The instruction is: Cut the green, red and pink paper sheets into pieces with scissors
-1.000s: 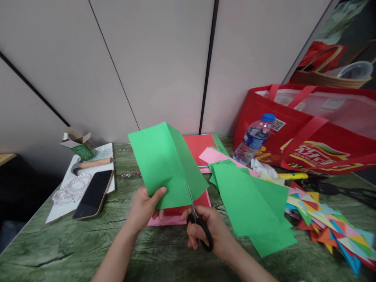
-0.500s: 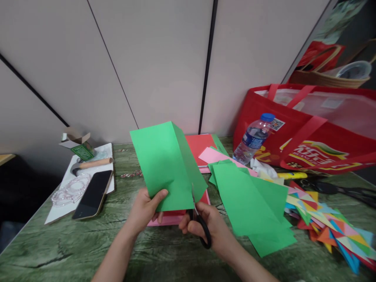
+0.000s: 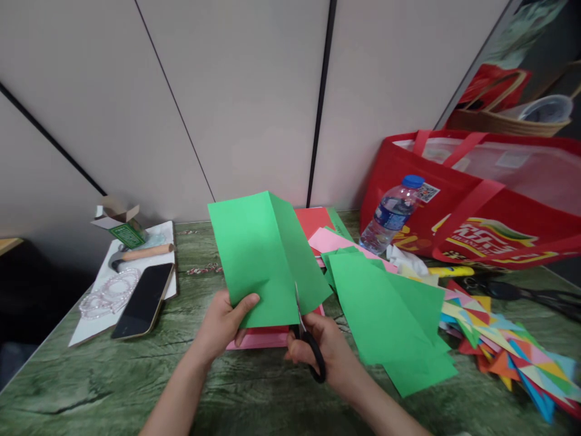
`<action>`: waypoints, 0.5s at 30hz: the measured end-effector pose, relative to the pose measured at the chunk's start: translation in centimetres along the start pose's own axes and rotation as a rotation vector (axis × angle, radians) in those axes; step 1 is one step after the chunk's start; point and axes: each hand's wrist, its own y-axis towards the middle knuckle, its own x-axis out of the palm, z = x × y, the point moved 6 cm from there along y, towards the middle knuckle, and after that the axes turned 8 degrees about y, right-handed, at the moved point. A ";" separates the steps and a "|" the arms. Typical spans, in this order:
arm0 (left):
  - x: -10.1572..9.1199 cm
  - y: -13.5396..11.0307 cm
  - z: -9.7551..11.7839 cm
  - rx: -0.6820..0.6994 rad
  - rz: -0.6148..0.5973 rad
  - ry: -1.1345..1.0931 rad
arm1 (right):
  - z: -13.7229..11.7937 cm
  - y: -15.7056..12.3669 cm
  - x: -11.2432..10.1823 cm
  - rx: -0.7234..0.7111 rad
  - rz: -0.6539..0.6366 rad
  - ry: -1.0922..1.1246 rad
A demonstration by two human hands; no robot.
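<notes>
My left hand [image 3: 224, 324] pinches the lower left edge of a creased green sheet of paper [image 3: 258, 257] and holds it upright above the table. In my right hand [image 3: 329, 351] are black-handled scissors [image 3: 308, 342], fingers through the loops. Their blades point up and sit in the paper's bottom edge along the crease. Red and pink sheets [image 3: 261, 338] lie flat under both hands.
Green sheets [image 3: 390, 312] lie to the right, beside a pile of coloured paper triangles [image 3: 508, 354]. A water bottle [image 3: 390, 215] leans on a red bag [image 3: 490, 194]. At the left: a phone [image 3: 144, 300], beaded bracelets [image 3: 106, 293], a hammer [image 3: 140, 254], a small box [image 3: 118, 223].
The scissors have worked up into the sheet's bottom edge along the crease. The sheet has turned slightly and its right flap has swung outward. My left hand has stayed in place.
</notes>
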 end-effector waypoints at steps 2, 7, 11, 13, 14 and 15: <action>-0.1 0.0 -0.1 0.001 0.003 0.000 | 0.2 0.1 -0.1 0.007 0.004 0.011; -0.2 0.2 -0.5 -0.007 0.013 -0.021 | 0.0 0.0 0.0 0.015 0.030 0.012; -0.3 0.2 -0.6 -0.011 0.026 -0.044 | -0.6 -0.2 0.2 0.010 0.043 -0.025; -0.3 0.2 -0.5 -0.017 0.033 -0.055 | -0.7 -0.2 0.2 0.011 0.052 -0.046; -0.3 0.2 -0.5 -0.020 0.038 -0.059 | -0.7 -0.2 0.2 0.013 0.055 -0.051; -0.3 0.1 -0.4 -0.024 0.042 -0.062 | -0.6 -0.2 0.2 0.016 0.054 -0.052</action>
